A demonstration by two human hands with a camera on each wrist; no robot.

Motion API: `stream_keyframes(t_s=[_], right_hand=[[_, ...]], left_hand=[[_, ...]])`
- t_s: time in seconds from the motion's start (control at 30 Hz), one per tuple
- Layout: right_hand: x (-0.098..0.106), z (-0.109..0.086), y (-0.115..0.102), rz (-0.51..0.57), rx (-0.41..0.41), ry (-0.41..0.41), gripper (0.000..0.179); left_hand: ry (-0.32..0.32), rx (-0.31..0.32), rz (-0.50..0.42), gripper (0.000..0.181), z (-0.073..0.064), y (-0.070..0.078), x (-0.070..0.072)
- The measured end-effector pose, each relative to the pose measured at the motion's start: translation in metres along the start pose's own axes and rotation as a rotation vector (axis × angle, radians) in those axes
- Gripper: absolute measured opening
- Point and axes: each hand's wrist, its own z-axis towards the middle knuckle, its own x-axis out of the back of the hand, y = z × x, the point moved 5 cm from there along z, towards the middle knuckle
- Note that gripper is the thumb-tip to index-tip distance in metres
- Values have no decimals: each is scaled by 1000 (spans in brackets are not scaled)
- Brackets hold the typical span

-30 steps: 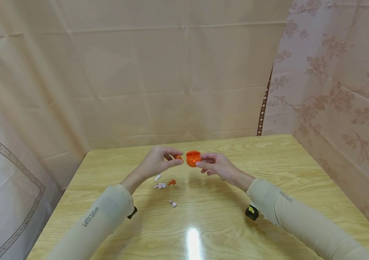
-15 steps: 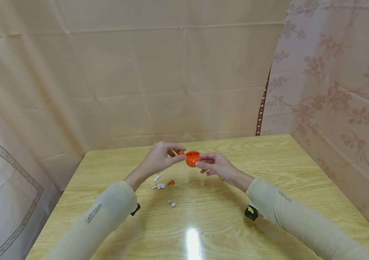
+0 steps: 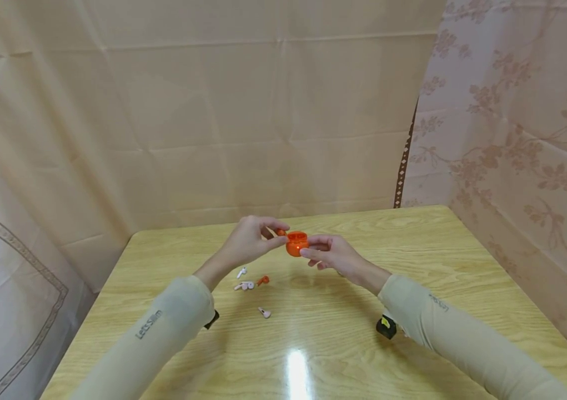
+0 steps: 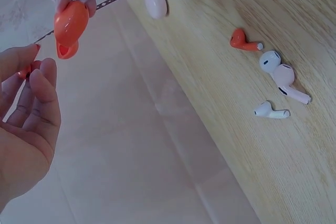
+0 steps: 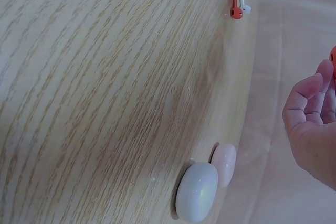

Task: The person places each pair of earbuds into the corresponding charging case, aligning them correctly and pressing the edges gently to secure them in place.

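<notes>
In the head view my right hand point(image 3: 335, 255) holds an orange earbud case point(image 3: 296, 247) above the table, its lid raised. My left hand point(image 3: 248, 241) pinches an orange earbud point(image 3: 281, 232) between thumb and fingertips, right at the case's left side. Whether the earbud touches the case is hard to tell. The left wrist view shows the case point(image 4: 71, 23) from its outer side, with the earbud point(image 4: 24, 73) mostly covered by fingers. In the right wrist view only an edge of the case point(image 5: 334, 56) shows beside the right hand point(image 5: 315, 119).
On the wooden table point(image 3: 343, 344) lie a second orange earbud point(image 3: 263, 280), a white earbud point(image 3: 241, 272), a touching white and pink pair point(image 4: 277, 69), and a pink earbud point(image 3: 264, 313) nearer the front. A white case point(image 5: 197, 192) and pink case point(image 5: 224, 165) rest under the right arm.
My left hand has moved right and slightly up, bringing the orange earbud from a small distance to the case's side. The right hand and case have stayed nearly still.
</notes>
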Motion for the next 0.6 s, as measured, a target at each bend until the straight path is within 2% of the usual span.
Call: stream_keyframes(t_s=[0.2, 0.6], right_hand=[[-1, 0, -1, -1, 9, -6, 46], [2, 0, 1, -14, 0, -5, 46]], left_hand=[[-5, 1, -4, 16, 1, 2, -2], [-6, -25, 20, 25, 3, 6, -3]])
